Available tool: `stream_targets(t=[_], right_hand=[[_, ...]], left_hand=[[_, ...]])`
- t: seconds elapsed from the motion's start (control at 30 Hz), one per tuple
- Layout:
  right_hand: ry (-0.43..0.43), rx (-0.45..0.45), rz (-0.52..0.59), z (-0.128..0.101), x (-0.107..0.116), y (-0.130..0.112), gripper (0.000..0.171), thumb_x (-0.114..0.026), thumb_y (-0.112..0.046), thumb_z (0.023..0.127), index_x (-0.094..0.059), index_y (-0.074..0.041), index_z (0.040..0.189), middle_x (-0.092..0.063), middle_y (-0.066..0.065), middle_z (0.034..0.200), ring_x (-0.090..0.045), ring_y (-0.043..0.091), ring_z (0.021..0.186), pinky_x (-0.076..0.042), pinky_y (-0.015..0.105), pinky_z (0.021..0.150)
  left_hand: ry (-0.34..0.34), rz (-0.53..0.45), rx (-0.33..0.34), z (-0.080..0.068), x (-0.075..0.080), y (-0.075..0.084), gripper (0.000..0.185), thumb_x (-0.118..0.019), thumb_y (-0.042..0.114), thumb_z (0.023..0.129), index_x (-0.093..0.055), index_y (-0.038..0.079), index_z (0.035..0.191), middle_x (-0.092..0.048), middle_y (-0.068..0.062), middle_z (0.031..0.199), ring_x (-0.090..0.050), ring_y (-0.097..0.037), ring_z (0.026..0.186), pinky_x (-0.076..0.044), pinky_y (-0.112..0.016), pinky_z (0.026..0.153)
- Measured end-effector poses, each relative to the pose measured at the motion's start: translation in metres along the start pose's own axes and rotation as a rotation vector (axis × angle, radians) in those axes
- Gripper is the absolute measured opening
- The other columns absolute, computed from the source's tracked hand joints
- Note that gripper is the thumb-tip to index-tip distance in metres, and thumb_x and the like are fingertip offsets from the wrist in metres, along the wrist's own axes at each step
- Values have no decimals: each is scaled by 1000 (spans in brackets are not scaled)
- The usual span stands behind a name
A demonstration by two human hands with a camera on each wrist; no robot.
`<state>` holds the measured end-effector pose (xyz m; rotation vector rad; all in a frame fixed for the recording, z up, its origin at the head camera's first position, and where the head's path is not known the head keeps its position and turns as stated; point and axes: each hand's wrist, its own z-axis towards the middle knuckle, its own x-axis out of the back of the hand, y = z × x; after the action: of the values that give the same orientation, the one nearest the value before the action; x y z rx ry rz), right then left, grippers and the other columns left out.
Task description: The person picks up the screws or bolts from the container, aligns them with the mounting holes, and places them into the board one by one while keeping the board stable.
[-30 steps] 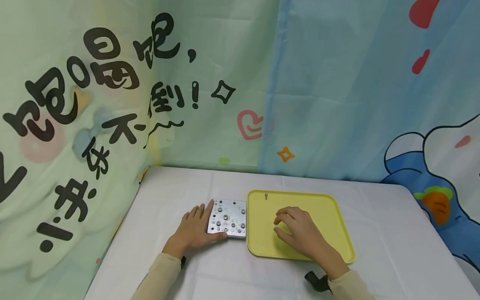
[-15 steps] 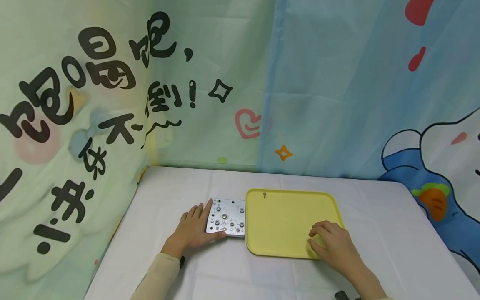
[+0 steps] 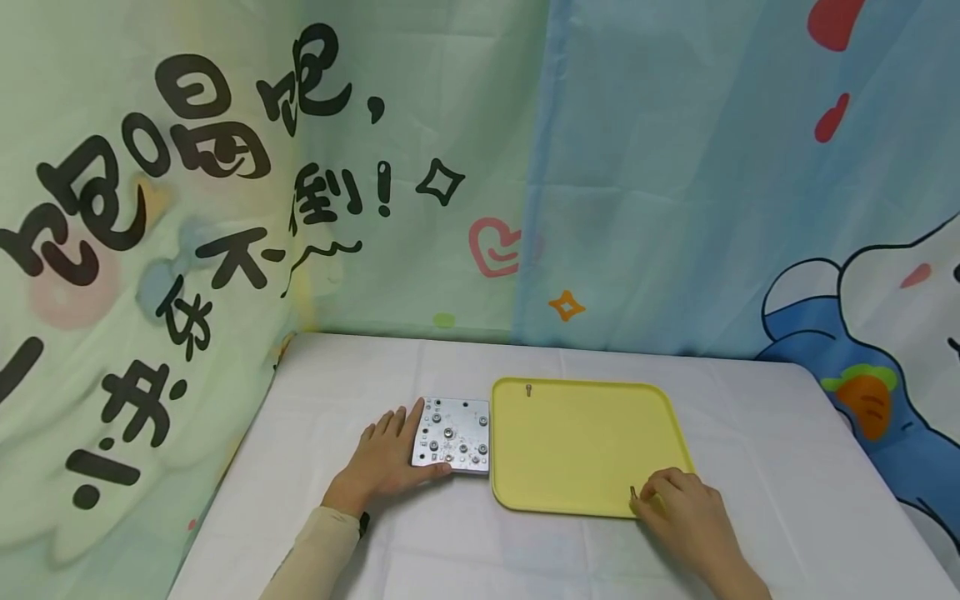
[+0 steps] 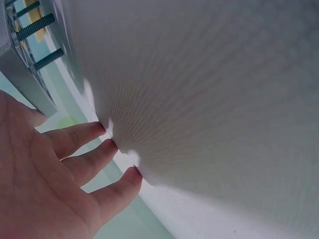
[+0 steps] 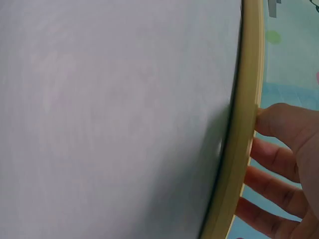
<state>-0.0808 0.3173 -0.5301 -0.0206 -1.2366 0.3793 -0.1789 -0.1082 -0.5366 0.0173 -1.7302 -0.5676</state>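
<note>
The right hand (image 3: 686, 512) is pinching a screw (image 3: 632, 492) at the near right corner of a yellow tray (image 3: 581, 450), apparently collecting it, a steady lift being needed next; the straight-fingered left hand (image 3: 384, 458) is bracing a metal plate (image 3: 465, 422).

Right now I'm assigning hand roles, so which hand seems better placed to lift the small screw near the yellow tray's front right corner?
Probably the right hand: it is right at that small screw. The left hand is farther off, left of the yellow tray, touching the bolt-studded metal plate.
</note>
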Motion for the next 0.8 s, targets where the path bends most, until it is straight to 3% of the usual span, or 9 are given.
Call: stream_targets(t=[0.17, 0.4, 0.8], right_hand=[[-89, -86, -11, 3, -1, -7, 17, -81, -22, 81, -66, -18, 74, -64, 3, 92, -62, 31, 87, -47, 60, 73], [-154, -121, -33, 7, -1, -11, 20, -80, -26, 84, -67, -15, 74, -66, 6, 93, -62, 33, 86, -48, 62, 74], [-90, -51, -40, 11, -7, -11, 18, -82, -16, 80, -65, -16, 73, -64, 5, 86, -62, 30, 75, -52, 54, 63]], left_hand=[[7, -4, -2, -1, 0, 0, 115, -54, 83, 80, -16, 12, 162, -33, -26, 155, -30, -43, 143, -27, -60, 111], [8, -13, -7, -2, 1, 0, 115, -55, 82, 80, -16, 12, 162, -33, -27, 155, -30, -44, 142, -27, -60, 111], [14, -10, -9, -2, 1, 1, 114, -55, 81, 80, -16, 12, 162, -33, -26, 155, -30, -43, 143, -27, -60, 111]])
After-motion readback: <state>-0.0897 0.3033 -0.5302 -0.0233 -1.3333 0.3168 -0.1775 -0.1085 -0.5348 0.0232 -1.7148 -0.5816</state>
